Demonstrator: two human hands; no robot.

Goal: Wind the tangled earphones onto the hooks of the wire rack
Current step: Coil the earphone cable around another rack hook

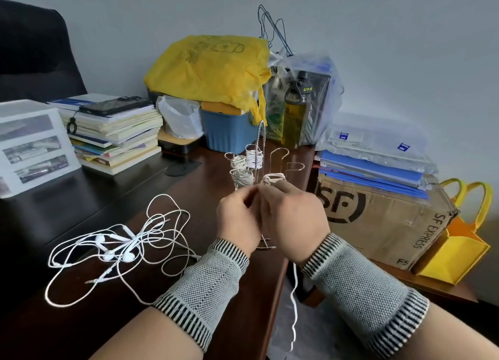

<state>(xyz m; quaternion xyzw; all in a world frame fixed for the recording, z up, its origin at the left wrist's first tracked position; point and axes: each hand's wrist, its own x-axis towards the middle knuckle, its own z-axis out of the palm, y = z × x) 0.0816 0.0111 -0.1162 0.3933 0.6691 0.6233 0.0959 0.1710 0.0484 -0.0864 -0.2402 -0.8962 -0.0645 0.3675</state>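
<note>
Both hands meet before the wire rack [266,154]: left hand [237,219] and right hand [294,216] curl around a white earphone cable [294,300], which hangs below the right wrist. 1 tangled earphone pile [118,247] lies left of the left hand.

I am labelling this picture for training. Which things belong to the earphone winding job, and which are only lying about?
Belong to the job:
wire rack
wound earphones on its hooks
tangled earphones on the desk
hanging cable
left hand
right hand

Only lying about:
yellow bag
blue bin
book stack
phone
cardboard box
</note>
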